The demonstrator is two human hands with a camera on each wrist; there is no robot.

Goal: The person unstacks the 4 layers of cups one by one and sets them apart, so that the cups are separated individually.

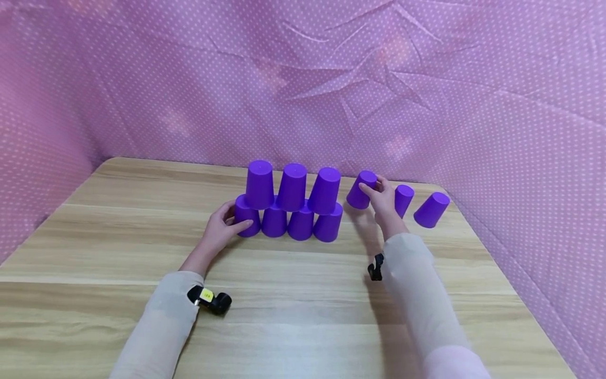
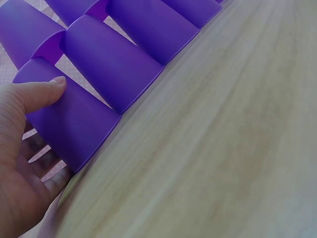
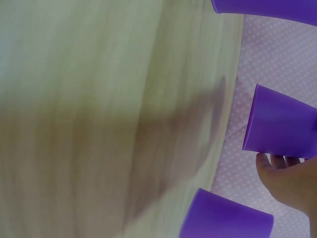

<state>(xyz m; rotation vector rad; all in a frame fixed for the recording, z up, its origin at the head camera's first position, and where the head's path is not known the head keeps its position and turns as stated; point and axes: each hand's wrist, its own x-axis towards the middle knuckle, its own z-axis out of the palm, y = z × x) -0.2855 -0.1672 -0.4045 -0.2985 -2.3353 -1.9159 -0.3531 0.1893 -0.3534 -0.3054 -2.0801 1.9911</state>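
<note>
Both your hands are on cups. R hand (image 1: 384, 202): thumb on near side, fingers round the other, gripping the held cup (image 1: 358, 196), mouth down. Looks off the worktop (image 1: 284, 316) in R wrist view; sits just R of the stack, not touching it. L hand (image 1: 221, 229): thumb across near face of btm-left cup (image 1: 246, 212), fingers round behind; lightly or firmly, can't tell.

Stack, L to R: btm row (image 1: 300, 223) of 4, mouth down, side by side; top row (image 1: 292, 188) of 3, each bridging 2 below. All purple, same shape.

Risks, my judgement: L hand squeezing or nudging its cup could open a gap & drop the leftmost top cup. Held cup swung L too low would clip the R end of either row. Small seats up there, so an off-centre set-down could tip things. Pulling L hand away fast = same trouble.

Around: inner loose cup (image 1: 404, 199) just R of your R hand, partly hidden by it; outer loose cup (image 1: 431, 210) farther R, apart. Inner one's in the way if your hand drifts R. Wrist cams L (image 1: 215, 302) & R (image 1: 376, 267) stick out inward; mind them on low passes. Pink dotted cloth (image 1: 331, 68) hangs close behind far edge, so little room to reach round back.
</note>
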